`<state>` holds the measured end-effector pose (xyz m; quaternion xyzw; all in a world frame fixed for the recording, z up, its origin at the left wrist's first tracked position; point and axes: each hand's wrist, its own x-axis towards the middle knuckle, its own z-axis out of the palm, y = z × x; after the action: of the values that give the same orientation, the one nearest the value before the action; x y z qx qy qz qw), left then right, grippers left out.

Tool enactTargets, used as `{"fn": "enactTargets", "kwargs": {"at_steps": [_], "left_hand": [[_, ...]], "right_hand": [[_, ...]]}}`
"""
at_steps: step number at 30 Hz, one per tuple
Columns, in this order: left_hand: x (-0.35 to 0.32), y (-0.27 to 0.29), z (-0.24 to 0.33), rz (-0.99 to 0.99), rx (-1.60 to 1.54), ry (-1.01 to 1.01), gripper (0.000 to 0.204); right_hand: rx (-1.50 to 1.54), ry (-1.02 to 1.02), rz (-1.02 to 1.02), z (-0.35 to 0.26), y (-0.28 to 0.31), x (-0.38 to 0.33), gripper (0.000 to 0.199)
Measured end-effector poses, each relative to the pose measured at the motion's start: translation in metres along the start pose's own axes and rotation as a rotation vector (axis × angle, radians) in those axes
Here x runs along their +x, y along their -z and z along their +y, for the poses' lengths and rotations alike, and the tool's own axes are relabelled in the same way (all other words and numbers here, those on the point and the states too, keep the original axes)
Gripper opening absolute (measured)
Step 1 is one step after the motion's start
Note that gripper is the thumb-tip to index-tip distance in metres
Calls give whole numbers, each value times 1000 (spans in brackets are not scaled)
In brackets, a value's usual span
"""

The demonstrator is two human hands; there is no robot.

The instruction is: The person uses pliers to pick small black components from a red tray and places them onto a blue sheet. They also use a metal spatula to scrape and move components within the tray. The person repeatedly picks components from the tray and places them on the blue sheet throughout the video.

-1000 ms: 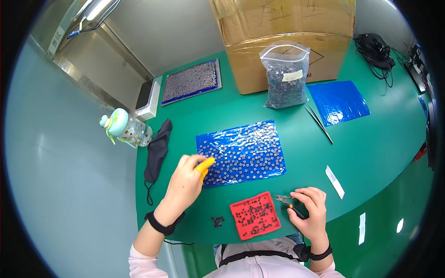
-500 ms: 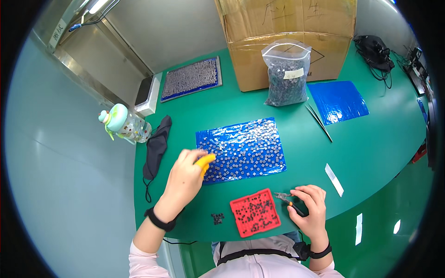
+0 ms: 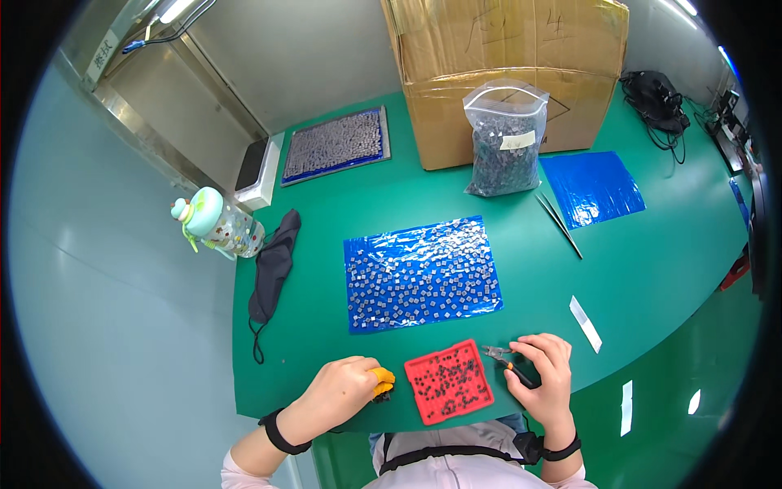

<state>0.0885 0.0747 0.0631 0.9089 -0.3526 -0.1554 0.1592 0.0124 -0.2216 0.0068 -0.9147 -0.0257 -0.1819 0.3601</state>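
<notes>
The red tray (image 3: pixel 449 381) lies flat at the near edge of the green desk (image 3: pixel 652 269), between the two hands, its face dotted with small dark parts. The right hand (image 3: pixel 544 376) has its grip closed around small pliers (image 3: pixel 507 363), whose tip sits just off the tray's right edge. The left hand (image 3: pixel 342 391) is curled on a yellow-tipped thing (image 3: pixel 381 379) just left of the tray; whether it pinches a part there cannot be told. To work cleanly, I judge the tip should come in low and steady over one part at a time, with the left hand bracing near the tray so it does not slide. Beyond the tray lies a blue sheet (image 3: pixel 419 275) covered with small grey pieces.
</notes>
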Motion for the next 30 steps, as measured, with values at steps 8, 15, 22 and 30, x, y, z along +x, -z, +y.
{"fn": "enactTargets", "kwargs": {"at_steps": [8,15,22,30], "left_hand": [[-2,-10,10,11,217,-127,19],[-9,-3,1,172,-35,62,14],[0,-5,-5,280,-129,37,15],[7,-18,-6,170,-39,-9,15]], "right_hand": [[-25,1,-10,-2,0,0,39],[-24,14,-1,-4,-2,0,39],[-58,-4,6,-3,-3,1,39],[-53,2,5,-4,-4,2,40]]}}
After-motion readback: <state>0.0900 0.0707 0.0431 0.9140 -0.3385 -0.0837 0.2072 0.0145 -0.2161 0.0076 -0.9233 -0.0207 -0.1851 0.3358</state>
